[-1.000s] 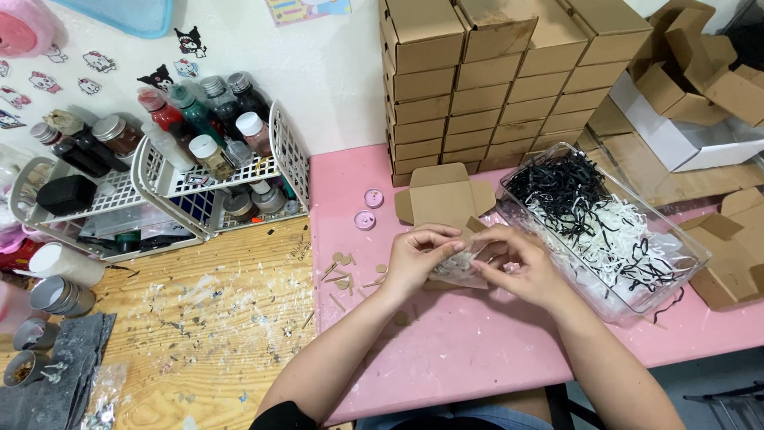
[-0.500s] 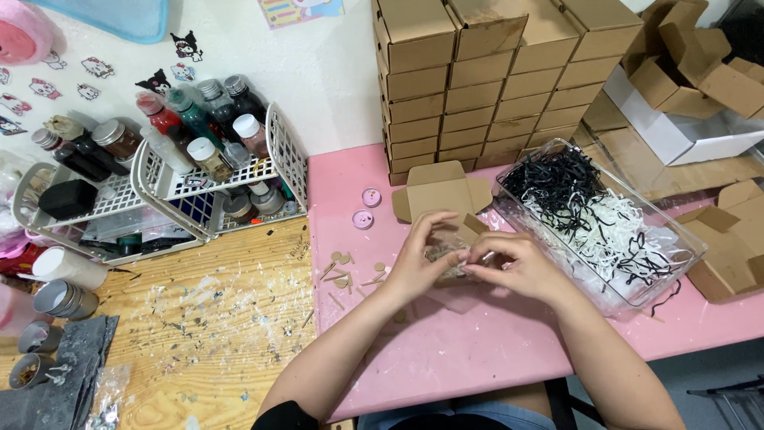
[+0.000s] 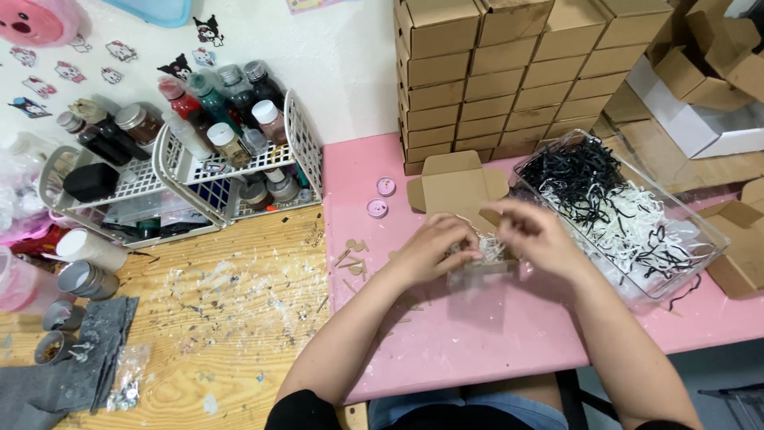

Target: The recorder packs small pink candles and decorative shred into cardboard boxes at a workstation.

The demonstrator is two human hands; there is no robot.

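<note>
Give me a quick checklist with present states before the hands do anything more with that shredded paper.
1. Left hand on the white shredded paper: ok.
2. Right hand on the same tuft: ok, though the exact grip is blurred.
3. Open cardboard box just behind the hands: ok.
4. Clear bin of black and white shred beside the right hand: ok.
5. Clear item under the hands: cannot tell what it is.

The left hand [image 3: 434, 251] and right hand [image 3: 537, 235] now sit slightly farther apart than a second ago, the right one lifted and blurred. Between them a tuft of white shredded paper [image 3: 489, 248] now shows above the small clear packet [image 3: 477, 271].
</note>
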